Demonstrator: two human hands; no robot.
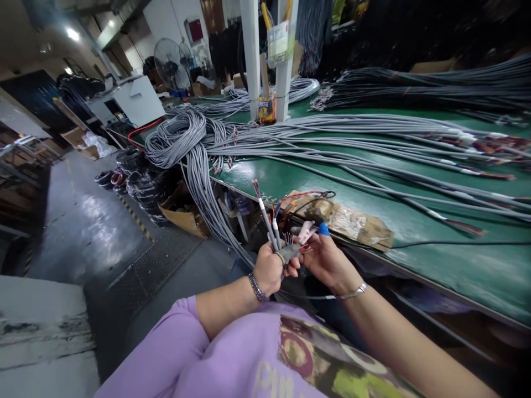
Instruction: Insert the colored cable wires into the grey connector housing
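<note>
My left hand [269,270] is closed round several grey cables [276,235], whose ends stick up with thin coloured wires bared. One thicker grey piece [289,253] lies across the front of that fist, pointing to the right. My right hand [327,262] is close beside it, fingers bent in at the bared copper-red wire ends [305,249]. Blue tape [323,229] wraps one of its fingertips. A pale pinkish piece [306,232] shows at these fingers; whether it is held or wrapped on a finger I cannot tell. What the right fingers pinch is partly hidden.
A green-topped bench [464,276] carries long grey cables [352,143] and a coiled bundle [178,138] hanging over its edge. A taped cardboard piece [352,221] lies at the near edge. White posts [250,61] rise from the bench. An open carton [182,213] stands below.
</note>
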